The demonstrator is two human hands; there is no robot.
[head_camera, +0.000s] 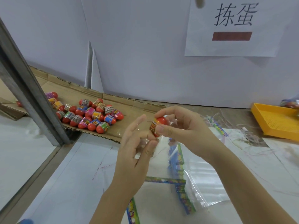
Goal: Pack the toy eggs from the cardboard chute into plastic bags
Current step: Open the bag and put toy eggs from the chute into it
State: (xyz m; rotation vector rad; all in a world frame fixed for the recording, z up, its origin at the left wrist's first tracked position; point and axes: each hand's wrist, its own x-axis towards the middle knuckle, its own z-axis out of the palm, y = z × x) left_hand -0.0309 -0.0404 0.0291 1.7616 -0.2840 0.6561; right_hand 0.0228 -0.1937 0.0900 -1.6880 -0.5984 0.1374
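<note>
My left hand (pixel 135 147) is slack, fingers nearly straight, tips touching the wrapped end of a red toy egg (pixel 159 122). My right hand (pixel 182 126) pinches that egg above the white table (pixel 80 167). More eggs (pixel 90 115) lie left on the cardboard chute (pixel 134 109); clear plastic bags (pixel 203 168) lie below, a yellow tray (pixel 275 125) right.

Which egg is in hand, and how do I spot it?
Above the white table, find the right hand at centre. It pinches a red toy egg with a printed wrapper. Unlike the eggs heaped on the cardboard chute, it is held aloft.
</note>
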